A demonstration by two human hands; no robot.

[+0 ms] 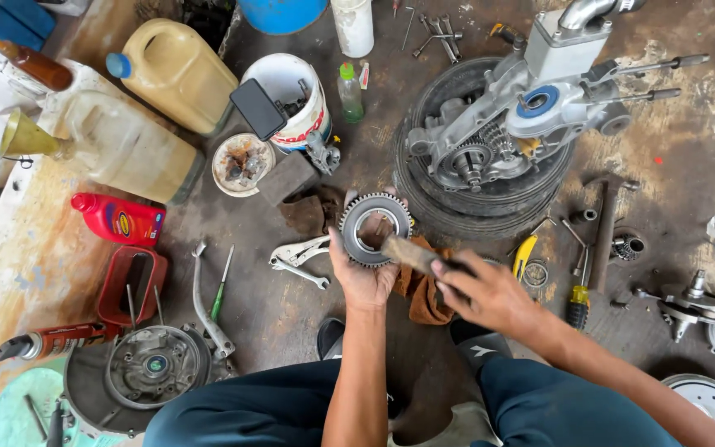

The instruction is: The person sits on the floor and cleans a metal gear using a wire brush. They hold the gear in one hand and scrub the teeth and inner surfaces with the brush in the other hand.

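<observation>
Gear ring (376,228), a toothed steel wheel with a wide open centre, stands upright in the left hand (363,273), whose fingers wrap around its lower rim and clamp it from below, just in front of the person's knees. Across the opening of the ring lies the tip of a flat, rusty brown tool (410,252), perhaps a worn file or brush, though the blur there makes it hard to be sure. That tool is gripped by the right hand (487,294), fingers closed around its near end. Under both hands a brown rag (424,296) is spread on the stained concrete floor (291,323). Just beyond the ring, a grey engine casing (511,124) with exposed small gears rests on a black tyre (490,199). To the left of the ring lie locking pliers (299,252) and a green-handled screwdriver (221,290). Farther left stand a red oil bottle (119,219) and a yellowish jerrycan (177,73), with a white bucket (287,98) of parts near them. A round clutch cover (152,366) sits at the lower left, well apart from the hands.
</observation>
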